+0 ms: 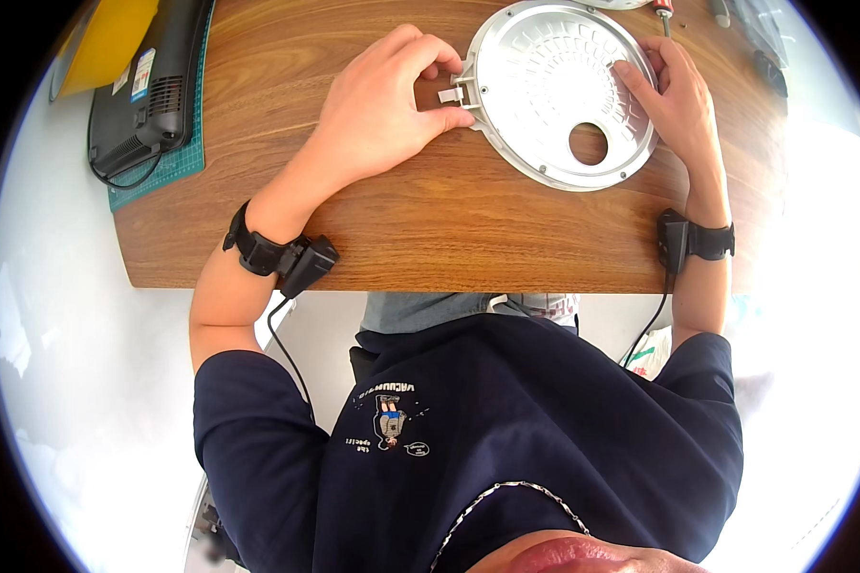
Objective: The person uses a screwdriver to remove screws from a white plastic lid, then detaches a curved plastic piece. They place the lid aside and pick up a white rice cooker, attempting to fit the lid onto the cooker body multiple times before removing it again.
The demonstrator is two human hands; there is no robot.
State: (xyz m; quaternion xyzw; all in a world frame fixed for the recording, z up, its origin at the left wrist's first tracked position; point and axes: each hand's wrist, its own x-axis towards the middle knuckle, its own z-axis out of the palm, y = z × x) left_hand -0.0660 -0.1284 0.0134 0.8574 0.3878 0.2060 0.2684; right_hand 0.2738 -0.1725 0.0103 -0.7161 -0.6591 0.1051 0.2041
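Note:
A round silver metal lid [526, 119] lies over the wooden table, its dimpled inner face up. A round hole sits near its lower right, and small screws dot its rim. At its left edge is a hinge bracket with a small white clip [450, 95]. My left hand [382, 105] curves round this bracket, thumb on the near side and fingers on the far side, gripping the lid there. With its thumb on the inner face, my right hand [680, 105] holds the lid's right rim; the other fingers are partly hidden behind the edge.
At the far left a black vented device [139, 119] with a cord rests on a green cutting mat [189, 172], beside a yellow object [110, 48]. A red-handled screwdriver [663, 8] and another silver part [621, 3] are beyond the lid. The table's front edge [430, 285] is near my body.

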